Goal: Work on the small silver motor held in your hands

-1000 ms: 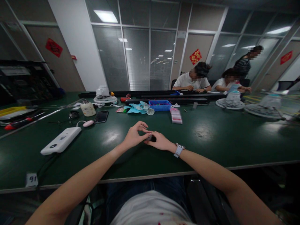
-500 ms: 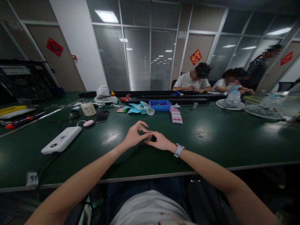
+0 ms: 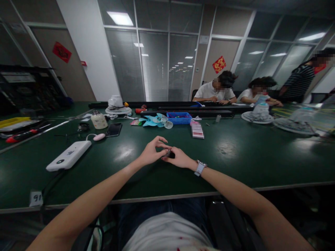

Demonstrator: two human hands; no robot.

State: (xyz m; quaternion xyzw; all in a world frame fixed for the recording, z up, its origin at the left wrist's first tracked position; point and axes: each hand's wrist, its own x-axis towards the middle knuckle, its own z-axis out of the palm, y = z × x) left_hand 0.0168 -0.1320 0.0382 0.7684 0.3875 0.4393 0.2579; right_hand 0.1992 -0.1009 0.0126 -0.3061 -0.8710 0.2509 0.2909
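Observation:
Low over the green table [image 3: 136, 184], both hands meet around a small dark grey object [image 3: 169, 152]. Its kind is hidden by the fingers. My right hand [image 3: 181, 158], with a watch [image 3: 200, 167] on the wrist, is closed on its right side, thumb below and fingers above. From the other side, the thumb of my left hand [image 3: 151, 151] presses on it and a fingertip reaches its top. Another finger of the left hand is raised and curved, apart from the object.
A white power strip [image 3: 69, 156] and phone [image 3: 114, 129] lie left, near a cream bottle [image 3: 98, 120]. Beyond the hands are light-blue fan blades [image 3: 154, 120] and a blue tray [image 3: 179, 118]. White fan parts [image 3: 258, 116] stand right. Two people sit across the table; another stands behind.
My hands stay almost in place around the small object, with only a slight shift of the left fingers. The standing person at the far right has moved further right.

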